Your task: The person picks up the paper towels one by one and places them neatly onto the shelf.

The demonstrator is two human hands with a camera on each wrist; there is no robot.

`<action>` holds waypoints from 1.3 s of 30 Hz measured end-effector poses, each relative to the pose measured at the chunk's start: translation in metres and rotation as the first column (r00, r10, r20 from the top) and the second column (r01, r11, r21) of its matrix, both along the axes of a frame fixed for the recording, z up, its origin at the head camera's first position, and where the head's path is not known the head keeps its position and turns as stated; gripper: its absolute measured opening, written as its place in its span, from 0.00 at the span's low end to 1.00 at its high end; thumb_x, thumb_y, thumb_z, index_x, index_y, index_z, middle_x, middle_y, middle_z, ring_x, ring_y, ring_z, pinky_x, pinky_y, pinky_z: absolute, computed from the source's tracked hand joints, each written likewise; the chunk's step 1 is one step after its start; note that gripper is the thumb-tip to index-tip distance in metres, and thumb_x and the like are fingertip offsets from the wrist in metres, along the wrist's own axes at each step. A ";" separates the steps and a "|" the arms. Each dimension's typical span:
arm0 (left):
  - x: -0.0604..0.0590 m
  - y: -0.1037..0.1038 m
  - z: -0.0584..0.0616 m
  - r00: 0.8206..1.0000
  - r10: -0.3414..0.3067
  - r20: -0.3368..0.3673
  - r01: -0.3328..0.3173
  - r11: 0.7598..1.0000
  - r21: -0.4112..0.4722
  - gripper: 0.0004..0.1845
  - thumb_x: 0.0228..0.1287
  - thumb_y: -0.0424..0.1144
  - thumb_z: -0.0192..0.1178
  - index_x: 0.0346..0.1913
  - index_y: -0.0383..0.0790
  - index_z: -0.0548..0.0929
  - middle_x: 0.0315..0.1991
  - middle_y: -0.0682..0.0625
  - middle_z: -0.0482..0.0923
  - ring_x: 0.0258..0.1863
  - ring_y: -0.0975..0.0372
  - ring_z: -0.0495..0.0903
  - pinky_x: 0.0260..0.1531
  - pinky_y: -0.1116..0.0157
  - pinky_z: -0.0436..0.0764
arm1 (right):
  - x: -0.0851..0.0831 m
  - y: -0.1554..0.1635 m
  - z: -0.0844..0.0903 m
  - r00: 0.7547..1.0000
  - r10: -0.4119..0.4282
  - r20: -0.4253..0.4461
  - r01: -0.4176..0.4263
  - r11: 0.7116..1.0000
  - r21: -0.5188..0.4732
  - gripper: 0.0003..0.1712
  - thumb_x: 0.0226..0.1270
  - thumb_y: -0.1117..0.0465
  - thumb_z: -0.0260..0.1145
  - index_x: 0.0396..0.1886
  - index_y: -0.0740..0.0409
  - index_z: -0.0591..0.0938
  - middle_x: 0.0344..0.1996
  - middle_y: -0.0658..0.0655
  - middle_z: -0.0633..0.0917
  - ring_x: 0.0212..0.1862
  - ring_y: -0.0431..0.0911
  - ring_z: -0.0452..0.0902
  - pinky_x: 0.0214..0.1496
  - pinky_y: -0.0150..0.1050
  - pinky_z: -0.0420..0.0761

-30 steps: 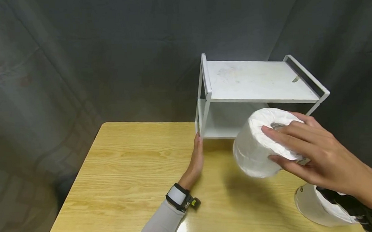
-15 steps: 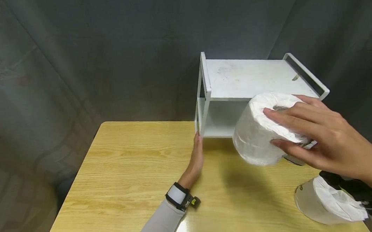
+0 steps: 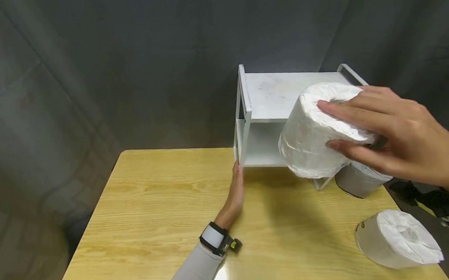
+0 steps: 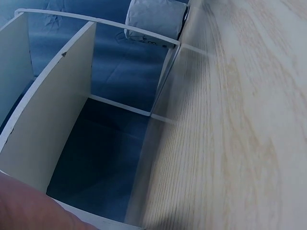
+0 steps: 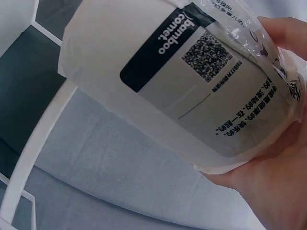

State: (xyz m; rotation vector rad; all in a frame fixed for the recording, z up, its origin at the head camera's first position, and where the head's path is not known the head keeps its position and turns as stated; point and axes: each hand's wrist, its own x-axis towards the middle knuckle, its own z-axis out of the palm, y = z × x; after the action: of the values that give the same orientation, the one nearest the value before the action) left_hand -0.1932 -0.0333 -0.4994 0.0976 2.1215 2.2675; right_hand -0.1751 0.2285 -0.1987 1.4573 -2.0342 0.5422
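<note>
My right hand [image 3: 391, 131] grips a wrapped white toilet paper roll [image 3: 315, 131] and holds it in the air in front of the white two-tier metal rack [image 3: 268, 95], about level with its top shelf. The right wrist view shows the roll's wrapper [image 5: 182, 91] with a black label and a QR code, my palm under it. My left hand [image 3: 236, 192] lies flat on the wooden table [image 3: 156, 211], fingers straight, fingertips touching the rack's front left leg [image 3: 242, 151]. The left wrist view shows the rack's frame [image 4: 57, 110] close up.
A second wrapped roll [image 3: 397, 238] lies on the table's right front corner. A third roll [image 3: 358, 179] stands by the rack's right leg. Dark cloth hangs behind and around the table. The rack's lower shelf [image 3: 263, 148] holds nothing visible.
My right hand has lifted the roll up and slightly back, from table height to the level of the rack's top shelf. The third roll has come into view. My left hand has stayed put.
</note>
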 end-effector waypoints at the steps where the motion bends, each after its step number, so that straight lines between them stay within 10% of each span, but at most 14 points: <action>1: 0.000 0.000 0.000 1.000 -0.003 -0.001 0.003 1.000 0.001 0.37 0.88 0.58 0.23 0.87 0.40 0.38 0.87 0.38 0.36 0.85 0.44 0.40 0.82 0.39 0.42 | 0.000 -0.003 0.004 1.000 -0.007 -0.003 0.007 1.000 0.004 0.34 0.74 0.41 0.71 0.64 0.65 0.86 0.39 0.55 0.90 0.41 0.38 0.72 0.72 0.39 0.70; 5: 0.001 0.000 0.000 1.000 -0.021 0.004 0.021 1.000 0.004 0.38 0.87 0.60 0.22 0.87 0.42 0.36 0.87 0.39 0.35 0.86 0.45 0.38 0.82 0.39 0.41 | 0.000 -0.015 0.019 0.999 -0.028 -0.041 0.027 1.000 -0.008 0.37 0.77 0.36 0.64 0.63 0.65 0.86 0.33 0.58 0.87 0.40 0.34 0.68 0.72 0.34 0.70; 13: 0.000 0.000 -0.002 1.000 -0.021 -0.003 0.021 1.000 0.005 0.38 0.87 0.61 0.22 0.87 0.43 0.36 0.87 0.39 0.34 0.86 0.45 0.37 0.81 0.37 0.40 | -0.083 0.056 -0.005 0.998 -0.069 -0.009 0.069 0.993 0.100 0.51 0.41 0.55 0.91 0.70 0.58 0.83 0.52 0.51 0.91 0.41 0.40 0.78 0.65 0.38 0.71; 19: 0.000 0.000 -0.002 0.999 -0.032 0.008 0.032 0.999 0.024 0.39 0.87 0.61 0.22 0.87 0.42 0.34 0.87 0.40 0.32 0.86 0.45 0.35 0.81 0.37 0.38 | -0.043 -0.002 0.029 0.992 -0.105 -0.067 0.111 0.990 0.090 0.39 0.75 0.34 0.65 0.69 0.61 0.83 0.42 0.58 0.90 0.39 0.27 0.71 0.39 0.21 0.71; 23: 0.001 -0.001 -0.002 1.000 -0.025 0.010 0.025 1.000 0.019 0.39 0.87 0.60 0.22 0.87 0.41 0.35 0.87 0.39 0.33 0.86 0.44 0.36 0.81 0.37 0.39 | -0.027 -0.026 0.040 0.993 -0.110 -0.041 0.112 0.992 0.055 0.43 0.78 0.31 0.56 0.65 0.66 0.84 0.38 0.63 0.89 0.36 0.24 0.67 0.31 0.21 0.69; 39: -0.002 0.000 -0.005 1.000 -0.021 -0.004 0.021 1.000 0.009 0.38 0.88 0.59 0.22 0.87 0.41 0.35 0.87 0.39 0.33 0.86 0.44 0.36 0.81 0.37 0.39 | -0.054 -0.035 0.043 0.994 -0.100 0.040 0.094 0.987 0.132 0.41 0.78 0.34 0.58 0.72 0.62 0.79 0.41 0.63 0.89 0.32 0.29 0.67 0.31 0.22 0.68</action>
State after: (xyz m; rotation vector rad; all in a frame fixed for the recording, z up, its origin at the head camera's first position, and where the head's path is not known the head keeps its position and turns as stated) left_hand -0.1949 -0.0338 -0.5046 0.1248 2.1020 2.2672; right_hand -0.2288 0.1937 -0.1553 1.4226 -2.1998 0.4140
